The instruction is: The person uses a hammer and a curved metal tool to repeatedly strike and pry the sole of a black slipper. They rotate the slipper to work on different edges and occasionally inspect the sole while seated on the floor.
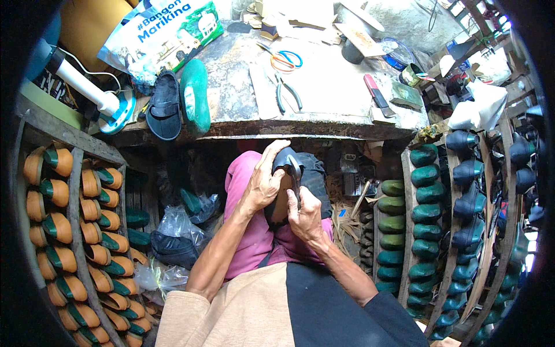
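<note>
Over my pink-trousered lap (240,225): left hand (265,183) holds dark, rounded shoe (281,157)
Grip: right hand (307,213) closed around curved, shiny metal tool (297,169)

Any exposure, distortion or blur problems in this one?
Head view: workbench glaring, nearly white in places, with deep shadow beneath; head view: left rack and right rack bowing near the black fisheye rim; head view: left grip and right grip without obvious motion blur.

We are viewing a glossy green last (194,95), rough wooden racks (77,191), matt cloth trousers (240,179), a shiny metal tool (297,169).
</note>
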The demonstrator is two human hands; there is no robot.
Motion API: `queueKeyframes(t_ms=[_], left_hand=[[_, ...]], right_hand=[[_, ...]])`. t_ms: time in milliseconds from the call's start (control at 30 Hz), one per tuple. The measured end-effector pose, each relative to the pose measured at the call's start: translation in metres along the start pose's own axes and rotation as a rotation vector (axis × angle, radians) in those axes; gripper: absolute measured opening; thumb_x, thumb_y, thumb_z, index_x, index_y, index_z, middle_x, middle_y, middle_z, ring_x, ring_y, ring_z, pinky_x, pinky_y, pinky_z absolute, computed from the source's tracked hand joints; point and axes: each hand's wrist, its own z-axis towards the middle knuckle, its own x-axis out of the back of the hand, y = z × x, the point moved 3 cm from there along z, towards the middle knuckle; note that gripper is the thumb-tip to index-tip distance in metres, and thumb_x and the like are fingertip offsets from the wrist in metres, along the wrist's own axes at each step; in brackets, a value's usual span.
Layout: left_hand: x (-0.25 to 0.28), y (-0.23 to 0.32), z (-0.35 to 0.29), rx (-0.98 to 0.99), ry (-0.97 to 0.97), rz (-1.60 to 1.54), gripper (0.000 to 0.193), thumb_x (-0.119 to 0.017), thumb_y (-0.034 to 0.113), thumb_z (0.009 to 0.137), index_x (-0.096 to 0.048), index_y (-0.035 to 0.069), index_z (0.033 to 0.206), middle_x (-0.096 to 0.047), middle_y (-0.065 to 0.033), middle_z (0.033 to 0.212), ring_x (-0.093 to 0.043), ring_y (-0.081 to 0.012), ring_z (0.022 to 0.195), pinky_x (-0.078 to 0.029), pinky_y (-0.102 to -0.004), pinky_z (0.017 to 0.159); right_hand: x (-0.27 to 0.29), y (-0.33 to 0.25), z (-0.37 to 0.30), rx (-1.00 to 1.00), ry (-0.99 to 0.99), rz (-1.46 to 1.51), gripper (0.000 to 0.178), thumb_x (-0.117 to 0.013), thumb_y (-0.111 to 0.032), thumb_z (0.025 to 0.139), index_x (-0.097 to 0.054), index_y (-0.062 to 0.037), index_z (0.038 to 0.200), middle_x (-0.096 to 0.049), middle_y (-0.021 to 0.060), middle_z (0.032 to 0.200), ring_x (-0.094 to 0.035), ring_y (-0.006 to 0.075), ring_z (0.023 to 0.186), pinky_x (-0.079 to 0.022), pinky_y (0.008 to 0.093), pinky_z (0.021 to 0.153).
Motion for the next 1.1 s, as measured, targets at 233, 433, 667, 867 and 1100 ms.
queueKeyframes(t_ms=[233, 433, 667, 867, 1100], left_hand=[[0.041, 0.012, -0.033, -0.07, 0.008, 0.14, 0.08, -0.053, -0.014, 0.084, -0.053, 0.001, 0.163, -0.057, -0.0221, 0.164, -0.05, -0.0395, 0.158, -0.032, -0.0462, 0.137], [0.107, 0.001, -0.117, 0.077, 0.317, -0.183, 0.052, -0.056, 0.009, 0.11, -0.055, 0.002, 0.161, -0.055, -0.0094, 0.159, -0.06, -0.0269, 0.145, -0.048, -0.0426, 0.127], [0.116, 0.014, -0.132, 0.33, 0.091, 0.269, 0.065, -0.065, -0.002, 0.099, -0.052, 0.002, 0.163, -0.046, -0.0199, 0.169, -0.053, -0.038, 0.154, -0.049, -0.0488, 0.128], [0.081, 0.075, -0.066, 0.112, -0.364, 1.016, 0.109, -0.095, 0.037, 0.085, -0.038, 0.005, 0.172, -0.026, -0.025, 0.184, -0.038, -0.0544, 0.161, -0.035, -0.0612, 0.133], [0.017, 0.096, -0.025, -0.128, -0.881, 0.9, 0.093, -0.088, 0.036, 0.091, -0.045, 0.01, 0.17, -0.048, -0.0215, 0.173, -0.043, -0.053, 0.156, -0.031, -0.0644, 0.133]], right_hand=[[0.049, -0.014, -0.028, 0.002, -0.263, 0.052, 0.03, -0.073, -0.015, 0.109, -0.056, -0.0002, 0.089, -0.056, 0.0242, 0.075, -0.06, 0.0467, 0.067, -0.048, 0.0523, 0.063], [0.099, 0.003, -0.105, -0.36, -0.224, 0.089, 0.023, -0.074, -0.012, 0.107, -0.065, 0.0, 0.089, -0.063, 0.0124, 0.07, -0.066, 0.0249, 0.058, -0.05, 0.0423, 0.056], [0.088, 0.037, -0.139, -0.68, -0.103, 0.287, 0.032, -0.071, -0.016, 0.112, -0.066, -0.0001, 0.085, -0.07, 0.0067, 0.069, -0.069, 0.0145, 0.056, -0.053, 0.0334, 0.052], [0.084, 0.04, -0.132, -0.69, -0.169, 0.323, 0.034, -0.071, -0.018, 0.112, -0.065, 0.001, 0.084, -0.071, 0.0075, 0.07, -0.071, 0.0149, 0.056, -0.054, 0.0327, 0.051], [0.085, 0.032, -0.137, -0.623, -0.121, 0.332, 0.037, -0.071, -0.019, 0.113, -0.065, 0.0012, 0.083, -0.07, 0.007, 0.068, -0.07, 0.0157, 0.055, -0.054, 0.0331, 0.052]])
